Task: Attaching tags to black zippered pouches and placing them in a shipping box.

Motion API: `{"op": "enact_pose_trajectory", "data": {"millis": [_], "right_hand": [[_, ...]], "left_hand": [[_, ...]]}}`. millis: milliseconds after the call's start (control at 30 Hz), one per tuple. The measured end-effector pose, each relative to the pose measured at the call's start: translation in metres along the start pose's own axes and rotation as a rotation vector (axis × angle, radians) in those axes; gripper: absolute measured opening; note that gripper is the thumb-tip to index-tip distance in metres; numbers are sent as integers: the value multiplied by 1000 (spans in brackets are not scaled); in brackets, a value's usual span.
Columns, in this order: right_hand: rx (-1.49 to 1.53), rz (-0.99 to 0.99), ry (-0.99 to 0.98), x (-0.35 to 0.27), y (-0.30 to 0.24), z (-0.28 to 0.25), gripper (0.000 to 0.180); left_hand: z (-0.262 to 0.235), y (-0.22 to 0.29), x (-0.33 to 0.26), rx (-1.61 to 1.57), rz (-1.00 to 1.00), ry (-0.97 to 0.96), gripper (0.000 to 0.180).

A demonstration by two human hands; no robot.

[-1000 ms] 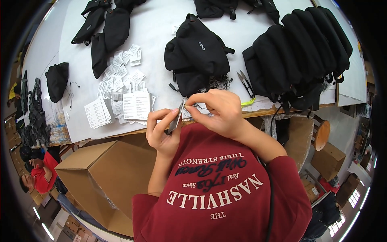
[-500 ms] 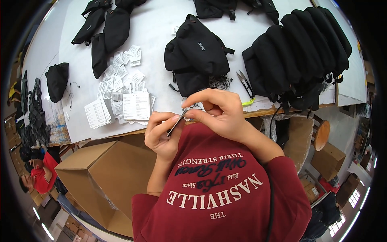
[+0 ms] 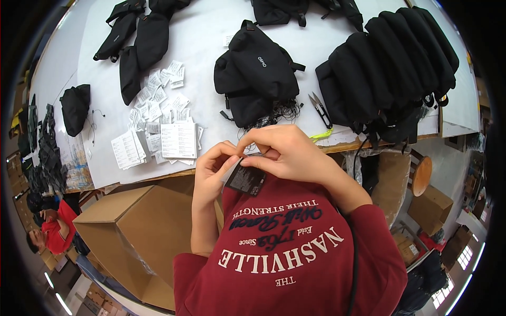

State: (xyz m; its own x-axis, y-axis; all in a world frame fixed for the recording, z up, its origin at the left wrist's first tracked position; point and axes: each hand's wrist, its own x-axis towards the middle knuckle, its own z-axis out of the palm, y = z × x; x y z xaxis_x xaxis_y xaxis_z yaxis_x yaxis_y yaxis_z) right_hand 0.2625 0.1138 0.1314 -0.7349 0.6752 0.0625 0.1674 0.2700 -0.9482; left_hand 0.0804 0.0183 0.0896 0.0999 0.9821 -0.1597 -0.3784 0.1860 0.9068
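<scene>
In front of my chest I pinch a black hang tag (image 3: 246,180) with pale print at its upper edge, a whitish slip (image 3: 231,173) lying against it. My left hand (image 3: 212,169) closes its thumb and fingers on the tag's left corner. Fingers of my right hand (image 3: 290,152) pinch the tag's top, where a thin cord seems to be; their tips hide it partly. Just beyond my hands, a black bag (image 3: 258,68) lies on the white table (image 3: 200,31). A tangle of black cords (image 3: 284,110) sits at its near end.
Left of the bag, white paper labels (image 3: 179,139) lie in piles and loose. Dark-bladed snips (image 3: 320,111) lie beside a row of black bags (image 3: 390,68) on the right. More black bags (image 3: 153,37) lie farther back. A large cardboard box (image 3: 132,231) stands below the table's edge.
The tag has turned from edge-on to showing its printed black face, and hangs lower. Both hands have come closer together and slightly nearer my body.
</scene>
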Motion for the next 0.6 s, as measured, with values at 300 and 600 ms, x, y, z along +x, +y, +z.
{"op": "enact_pose_trajectory", "data": {"millis": [300, 600], "right_hand": [[310, 210, -113, 1, 11, -2, 24], [339, 257, 24, -15, 22, -22, 20]], "left_hand": [[15, 6, 19, -101, 31, 103, 11], [-10, -16, 186, 962, 472, 504, 55]]}}
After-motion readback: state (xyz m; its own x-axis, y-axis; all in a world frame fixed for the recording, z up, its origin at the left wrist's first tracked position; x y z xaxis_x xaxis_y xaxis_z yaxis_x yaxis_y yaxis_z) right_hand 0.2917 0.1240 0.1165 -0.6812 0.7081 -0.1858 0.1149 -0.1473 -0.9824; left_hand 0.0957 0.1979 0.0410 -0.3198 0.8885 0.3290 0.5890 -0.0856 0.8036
